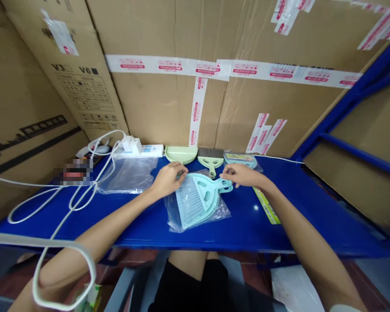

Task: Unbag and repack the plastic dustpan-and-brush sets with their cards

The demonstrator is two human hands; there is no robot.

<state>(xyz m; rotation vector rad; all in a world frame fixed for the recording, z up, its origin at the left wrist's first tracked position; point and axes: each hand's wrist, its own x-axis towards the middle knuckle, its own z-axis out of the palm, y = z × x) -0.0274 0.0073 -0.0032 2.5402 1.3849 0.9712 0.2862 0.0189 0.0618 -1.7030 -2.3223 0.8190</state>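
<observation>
In front of me lies a light-blue dustpan and brush set (201, 197), its bristles toward the left and its handles toward the right. A clear plastic bag (173, 219) spreads under and around the set. My left hand (170, 178) is closed in a pinch at the upper left corner, where the bag's edge meets the set. At the handle end is my right hand (242, 174), fingers curled and thumb pressed to them; what they pinch is hidden. Past the set lie a green dustpan (181, 154), a green hand brush (210, 159) and another blue set (241, 160) with a printed card.
Flattened clear bags (130, 173) lie at the left, beside a white power strip (151, 151) and looping white cables (72, 203). A yellow-green card (267, 206) rests near my right forearm. Cardboard walls (169, 104) and a blue frame (331, 104) enclose the blue table (312, 208).
</observation>
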